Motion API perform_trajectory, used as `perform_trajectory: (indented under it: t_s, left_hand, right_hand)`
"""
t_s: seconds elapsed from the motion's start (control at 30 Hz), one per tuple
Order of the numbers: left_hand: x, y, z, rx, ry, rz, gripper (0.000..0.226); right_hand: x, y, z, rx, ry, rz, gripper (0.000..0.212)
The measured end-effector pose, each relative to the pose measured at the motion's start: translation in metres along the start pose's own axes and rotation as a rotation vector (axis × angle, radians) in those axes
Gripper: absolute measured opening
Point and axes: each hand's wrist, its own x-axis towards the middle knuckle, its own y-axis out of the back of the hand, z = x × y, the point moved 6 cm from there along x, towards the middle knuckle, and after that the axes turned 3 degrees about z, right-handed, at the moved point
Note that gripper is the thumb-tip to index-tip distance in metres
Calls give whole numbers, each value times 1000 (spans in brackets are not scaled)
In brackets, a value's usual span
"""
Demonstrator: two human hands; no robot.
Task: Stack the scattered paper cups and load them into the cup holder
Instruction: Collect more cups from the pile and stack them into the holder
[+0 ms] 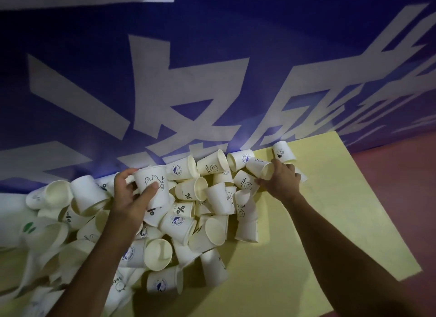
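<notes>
Pile: paper cups [188, 222] heaped loose on yellow sheet [306, 222], pushed up against blue banner [212, 80]. Most lie on their sides with mouths facing every way. A few look partly nested.
Left hand [132, 198]: raised over the heap, fingers [123, 176] and thumb wrapped round the wall of bear-print cup [151, 177]. Mid-wall grip leaves both ends free, probably so the next cup can mate with it.
Bear-print cup axis: near upright, running away from the camera toward the banner, wider end on the far side. Can't tell if another cup is nested under it.
Right hand [283, 177]: reaching to the heap's far right edge, fingers curled over the mouth end of side-lying cup [256, 164], thumb underneath.
Side-lying cup axis: roughly level, running left to right, mouth toward the right hand, base toward the heap.
Why that grip: judging by the rim hold, it suits swinging the cup to line up with the bear-print cup.
Cup holder: not in view.
Progress: early, since the bulk of the cups is still unstacked.
Risk: thin walls, so a hard squeeze could ovalise the rim and jam the nesting.
</notes>
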Motion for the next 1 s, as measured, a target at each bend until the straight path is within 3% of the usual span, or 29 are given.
perform_trajectory:
  t_s: [0.23,0.33,0.57,0.83,1.0]
  left_hand:
    - [-6,15,13,115,-162,-67,62]
    - [-18,24,16,202,-234,-157,70]
    - [-52,82,18,230,-299,-202,56]
    - [-81,231,6,327,-500,-125,25]
    - [-95,363,-5,422,-578,-64,41]
  right_hand:
    - [-34,28,-9,495,41,180,82]
    - [-67,46,-29,557,75,216,79]
    - [-164,58,-102,628,172,264,85]
    - [-289,20,-244,663,363,144,83]
    - [-366,-33,-347,706,371,101,82]
